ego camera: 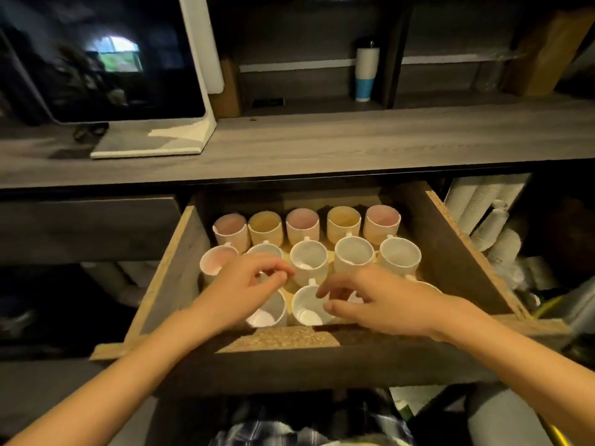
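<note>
An open wooden drawer [457,252] holds several mugs in rows: pink and yellow-lined ones at the back [302,222], white ones nearer [354,254]. My left hand [248,284] hovers over the second row on the left. Its thumb and forefinger tips meet at the near side of a mug [264,249], and whether they pinch its handle is hidden. My right hand [383,300] reaches in from the right with loosely bent fingers. Its forefinger and thumb lie over the right rim of a white front-row mug [306,312]. A further front mug [267,313] stands below my left hand.
A grey wooden counter [322,143] runs above the drawer, with a white-framed screen on a stand [128,75] at the left. A white and blue tumbler [366,72] stands on the back shelf. Stacks of paper cups [486,214] lie right of the drawer.
</note>
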